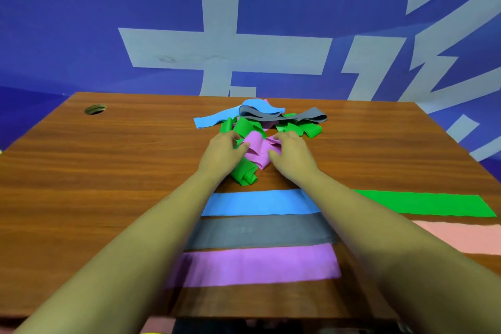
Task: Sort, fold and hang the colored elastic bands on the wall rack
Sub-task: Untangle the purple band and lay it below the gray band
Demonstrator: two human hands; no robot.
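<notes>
While both arms reach forward over the wooden bench (108, 171), the head view shows the left hand (222, 150) and the right hand (291, 150) close together at the near edge of a loose pile of elastic bands. Both hands have curled fingers, and between them they grip the crumpled purple band (256, 148), the left hand on its left side and the right hand on its right side. Just under the left hand lies a crumpled green band (245, 173), partly rolled, touching the purple one.

Behind the hands, the pile holds a twisted blue band (211, 119), a looped grey band (298, 116) and more green bands (301, 127), all tangled over each other near the far edge of the bench.

Nearer to the person, three bands lie flat side by side under the forearms: a flat blue band (260, 202), then a flat grey band (260, 230), then a flat purple band (260, 264). To the right of them lie a flat green band (425, 203) and, nearer, a flat pink band (461, 236).

A round cable hole (95, 109) sits in the far left corner of the bench. Behind stands a blue wall (81, 22) with large pale characters.
</notes>
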